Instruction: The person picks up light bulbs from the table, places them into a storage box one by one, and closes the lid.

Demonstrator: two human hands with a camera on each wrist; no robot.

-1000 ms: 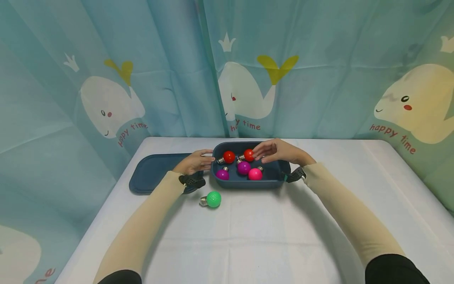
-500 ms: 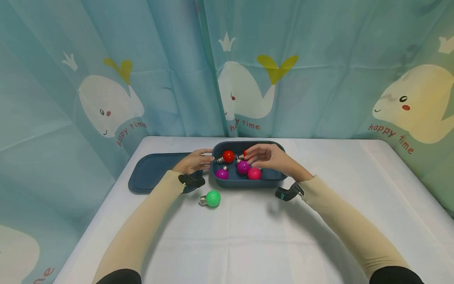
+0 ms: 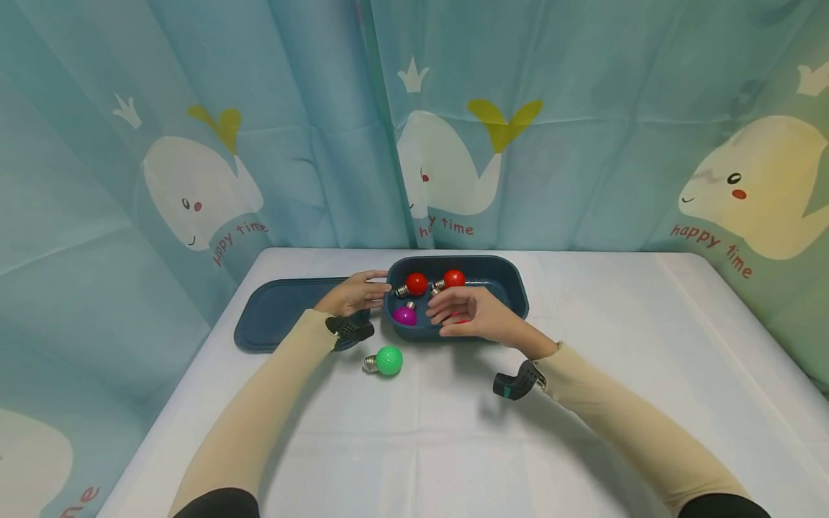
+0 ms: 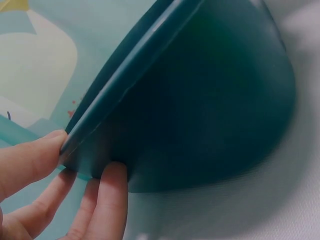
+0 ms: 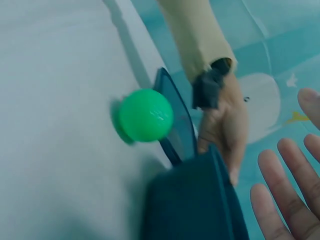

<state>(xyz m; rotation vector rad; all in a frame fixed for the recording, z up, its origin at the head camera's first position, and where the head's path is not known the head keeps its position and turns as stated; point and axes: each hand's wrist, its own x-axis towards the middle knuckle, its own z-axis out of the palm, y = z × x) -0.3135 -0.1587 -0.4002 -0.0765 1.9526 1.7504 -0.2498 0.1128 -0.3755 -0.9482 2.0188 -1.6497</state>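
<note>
A dark blue box [image 3: 495, 272] holds several coloured light bulbs. Two red bulbs, one left [image 3: 417, 283] and one right [image 3: 455, 278], lie toward its back; a purple bulb [image 3: 405, 316] is at the front left. My right hand [image 3: 476, 314] hovers over the box's front with loosely bent fingers and nothing in them, covering most of the remaining bulbs. At the left end, my left hand [image 3: 356, 293] steadies the box: its thumb touches the rim and its fingers rest against the outer wall [image 4: 200, 110]. A green bulb [image 3: 389, 360] lies on the table in front.
Left of the box lies a flat dark blue lid [image 3: 275, 313], partly under the left wrist. The table has a white cloth [image 3: 414, 446]. Behind it hangs a blue curtain [image 3: 324, 194] with whale prints.
My right hand has drawn back toward me and slightly left, from the back red bulb to the box's front. That red bulb shows again; the left hand stays put.
</note>
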